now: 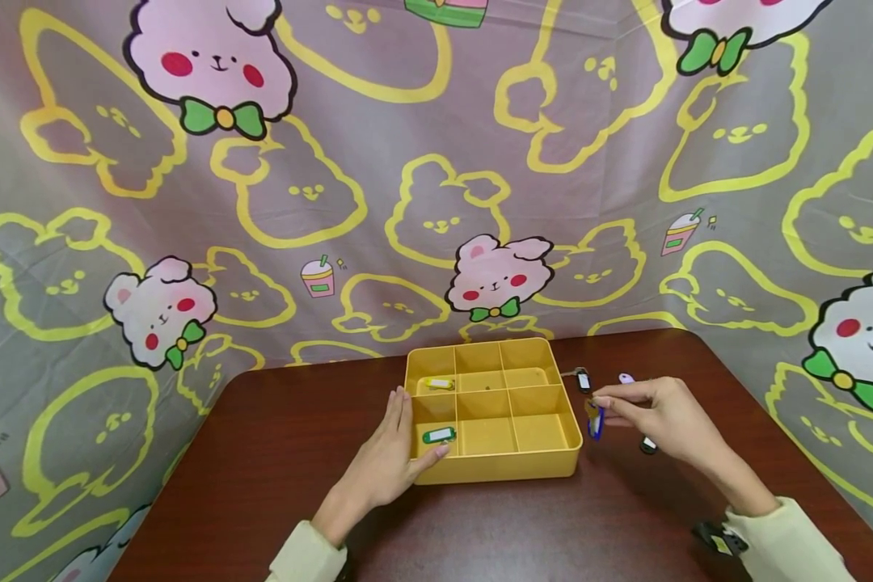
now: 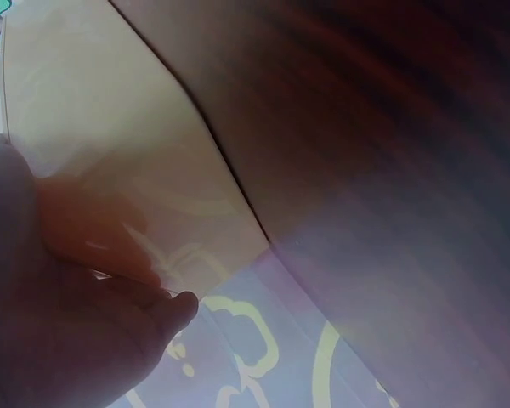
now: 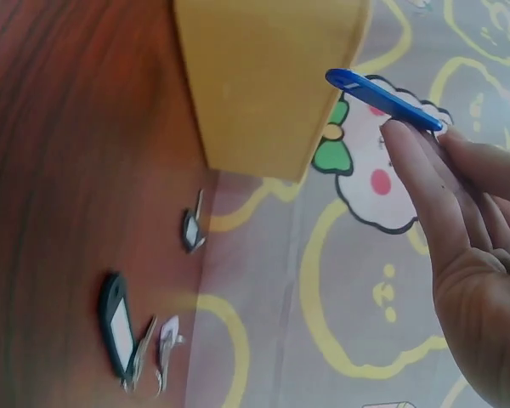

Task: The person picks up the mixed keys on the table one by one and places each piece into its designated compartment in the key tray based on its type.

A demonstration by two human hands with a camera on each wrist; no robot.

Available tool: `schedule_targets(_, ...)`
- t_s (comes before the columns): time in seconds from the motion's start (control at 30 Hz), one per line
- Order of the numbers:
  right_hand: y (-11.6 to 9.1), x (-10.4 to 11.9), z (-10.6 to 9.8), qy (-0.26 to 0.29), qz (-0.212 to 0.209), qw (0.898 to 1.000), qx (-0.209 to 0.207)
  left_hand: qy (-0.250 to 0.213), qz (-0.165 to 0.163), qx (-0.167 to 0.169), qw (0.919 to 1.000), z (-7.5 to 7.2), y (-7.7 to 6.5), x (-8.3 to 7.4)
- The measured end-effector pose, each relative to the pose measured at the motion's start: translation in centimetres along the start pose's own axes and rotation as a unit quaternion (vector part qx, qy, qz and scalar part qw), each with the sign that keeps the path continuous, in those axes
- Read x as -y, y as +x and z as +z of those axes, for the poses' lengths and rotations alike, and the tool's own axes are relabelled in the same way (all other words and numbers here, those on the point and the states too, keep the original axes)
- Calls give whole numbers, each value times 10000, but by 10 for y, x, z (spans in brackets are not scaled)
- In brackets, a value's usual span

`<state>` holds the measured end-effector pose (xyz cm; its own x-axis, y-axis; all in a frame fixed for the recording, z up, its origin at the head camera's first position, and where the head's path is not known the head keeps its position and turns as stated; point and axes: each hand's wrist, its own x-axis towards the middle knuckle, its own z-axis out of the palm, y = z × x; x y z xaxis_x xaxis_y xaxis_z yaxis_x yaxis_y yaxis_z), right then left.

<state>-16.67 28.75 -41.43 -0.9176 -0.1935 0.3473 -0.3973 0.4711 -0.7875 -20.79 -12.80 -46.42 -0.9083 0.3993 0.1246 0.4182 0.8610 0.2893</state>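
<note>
A yellow six-compartment box (image 1: pixel 495 466) sits on the table. My left hand (image 1: pixel 374 465) rests against its front left corner, straight fingers along the left side and the thumb at the front rim. To the right of the box, my right hand (image 1: pixel 672 422) pinches a blue key tag (image 1: pixel 596 426) between thumb and fingertips, with a brass-coloured key (image 1: pixel 591 406) by the fingertips. The tag also shows edge-on in the right wrist view (image 3: pixel 384 99). Inside the box, a yellow key tag (image 1: pixel 439 383) lies in the back left compartment and a green key tag (image 1: pixel 439 436) in the front left one.
Right of the box lie a black key tag (image 1: pixel 584 380), a pale purple one (image 1: pixel 626 377) and another black one (image 1: pixel 648 444), partly under my right hand in the head view. A patterned cloth (image 1: pixel 378 202) hangs behind the dark wooden table (image 1: pixel 262 485).
</note>
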Motion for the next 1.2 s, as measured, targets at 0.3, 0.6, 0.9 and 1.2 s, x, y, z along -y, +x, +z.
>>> schedule_targets(0.3, 5, 9, -2, 915, 446, 9948, 6, -40, 39, -46, 10000, -1, 0, -2)
schedule_targets(0.6, 9, 15, 0, 995, 554, 9934, 109, -126, 34, -33, 9999, -1, 0, -3)
schedule_targets(0.9, 13, 21, 1, 955, 595, 9935, 164, -46, 71, -18, 10000, -1, -1, -3)
schedule_targets(1.2, 29, 30, 10, 1162, 367, 9919, 346, 453, 128, -168, 9988, -1, 0, -3)
